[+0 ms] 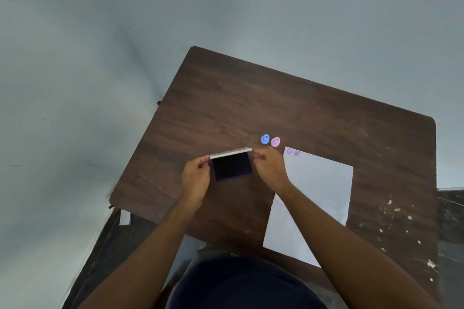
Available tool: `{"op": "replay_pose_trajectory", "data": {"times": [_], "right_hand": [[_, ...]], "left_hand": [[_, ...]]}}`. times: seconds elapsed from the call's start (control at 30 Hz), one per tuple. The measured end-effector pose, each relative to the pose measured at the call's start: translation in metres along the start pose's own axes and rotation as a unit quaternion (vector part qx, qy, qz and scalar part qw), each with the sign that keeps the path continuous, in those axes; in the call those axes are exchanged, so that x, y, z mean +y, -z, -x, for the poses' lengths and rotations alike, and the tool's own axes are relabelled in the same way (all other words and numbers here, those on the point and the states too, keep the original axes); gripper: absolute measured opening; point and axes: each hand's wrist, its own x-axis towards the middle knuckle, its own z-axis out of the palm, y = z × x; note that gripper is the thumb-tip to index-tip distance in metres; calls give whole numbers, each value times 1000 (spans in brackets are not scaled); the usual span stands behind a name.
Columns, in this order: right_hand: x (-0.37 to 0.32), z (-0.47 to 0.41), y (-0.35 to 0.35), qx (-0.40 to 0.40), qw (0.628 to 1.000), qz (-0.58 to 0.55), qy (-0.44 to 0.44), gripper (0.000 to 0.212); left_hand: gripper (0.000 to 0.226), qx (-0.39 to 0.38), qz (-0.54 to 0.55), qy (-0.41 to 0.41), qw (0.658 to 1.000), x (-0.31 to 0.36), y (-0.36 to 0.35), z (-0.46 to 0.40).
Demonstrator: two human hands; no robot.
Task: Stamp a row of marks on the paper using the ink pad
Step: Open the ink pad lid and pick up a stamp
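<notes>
The ink pad [231, 166] lies on the brown table [276, 98], its dark ink face showing. Its white lid [230, 153] stands raised along the far edge. My left hand [196, 178] pinches the lid's left end and my right hand [269, 169] pinches its right end. Just beyond the right hand stand a blue stamp [265, 139] and a pink stamp [275, 142], both upright on the table. To the right lies the white paper [319, 190], with two purple marks [293, 152] side by side at its far left corner.
Walls close in on the far and left sides of the table. White flecks [396, 211] dot the table's right part. A dark floor shows past the table's left front edge, with a small white object [124, 217] below that edge.
</notes>
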Motion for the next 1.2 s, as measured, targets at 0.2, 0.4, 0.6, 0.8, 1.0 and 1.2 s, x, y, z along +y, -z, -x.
{"op": "replay_pose_trajectory", "data": {"times": [0.2, 0.4, 0.6, 0.8, 1.0, 1.2], "right_hand": [[-5, -16, -8, -12, 998, -58, -27, 17], [-5, -34, -12, -84, 993, -73, -43, 38], [-5, -42, -17, -102, 984, -115, -88, 32], [-3, -48, -18, -84, 983, -114, -119, 24], [-1, -49, -20, -86, 984, -105, -118, 28], [-2, -47, -23, -63, 989, -76, -112, 19]], "left_hand": [[42, -17, 11, 18, 1000, 15, 2, -13], [39, -54, 16, 25, 998, 19, 0, -23], [38, -50, 4, 33, 998, 19, -6, -30], [37, -63, 5, 28, 998, 28, -10, -36], [37, -75, -1, 25, 997, 27, -11, -39], [41, -29, -4, 40, 999, 28, -12, -37]]}}
